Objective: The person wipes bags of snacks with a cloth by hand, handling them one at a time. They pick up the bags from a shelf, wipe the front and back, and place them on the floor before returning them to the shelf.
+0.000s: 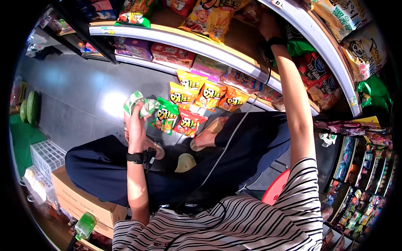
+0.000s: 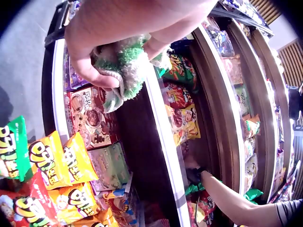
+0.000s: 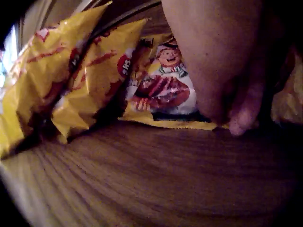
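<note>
My left hand [image 1: 136, 131] grips a fluffy green and white cloth [image 1: 145, 108] in front of the lower shelves. In the left wrist view, the cloth [image 2: 124, 66] bunches out between the thumb and fingers. My right hand [image 1: 270, 28] reaches deep into the upper shelf, partly in shadow. Up close, its fingers [image 3: 244, 116] point down at the right side of a yellow-edged snack bag [image 3: 171, 90] with a cartoon chef on it. The hand hides that end of the bag, and I cannot tell whether it pinches it.
Two yellow bags [image 3: 97, 78] lean left of the chef bag on the wooden shelf [image 3: 151, 165]. Several orange, green and red chip bags [image 1: 189, 122] are grouped on the floor by my feet. A cable [image 1: 234, 134] runs along my right side. Cardboard boxes [image 1: 79, 196] stand at left.
</note>
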Action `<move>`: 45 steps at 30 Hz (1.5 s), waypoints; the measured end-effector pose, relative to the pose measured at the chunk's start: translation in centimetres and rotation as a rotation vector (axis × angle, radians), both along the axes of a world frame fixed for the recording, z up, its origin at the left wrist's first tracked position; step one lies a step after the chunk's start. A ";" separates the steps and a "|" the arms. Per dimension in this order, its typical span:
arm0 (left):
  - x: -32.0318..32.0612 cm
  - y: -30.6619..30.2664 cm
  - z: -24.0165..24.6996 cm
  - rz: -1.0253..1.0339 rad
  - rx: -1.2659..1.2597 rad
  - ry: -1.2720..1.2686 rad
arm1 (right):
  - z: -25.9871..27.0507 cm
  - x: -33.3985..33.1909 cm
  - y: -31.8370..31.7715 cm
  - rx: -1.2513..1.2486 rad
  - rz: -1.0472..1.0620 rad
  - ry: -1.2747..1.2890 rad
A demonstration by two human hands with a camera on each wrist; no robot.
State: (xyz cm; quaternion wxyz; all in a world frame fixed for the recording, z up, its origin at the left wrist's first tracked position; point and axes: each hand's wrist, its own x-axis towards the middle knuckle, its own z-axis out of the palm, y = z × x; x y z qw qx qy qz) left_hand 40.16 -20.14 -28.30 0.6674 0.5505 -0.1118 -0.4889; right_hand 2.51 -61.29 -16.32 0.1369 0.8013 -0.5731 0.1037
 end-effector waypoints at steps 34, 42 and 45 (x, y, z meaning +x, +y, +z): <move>-2.5 0.7 3.2 -0.494 -0.189 -0.102 | -1.4 9.9 27.6 1.342 0.533 -0.968; -6.1 1.3 2.3 -0.362 -0.269 0.122 | -1.7 10.5 30.2 0.783 0.469 -1.298; -5.6 1.2 3.2 -0.314 -0.196 0.110 | -0.1 10.1 32.8 0.698 0.515 -0.875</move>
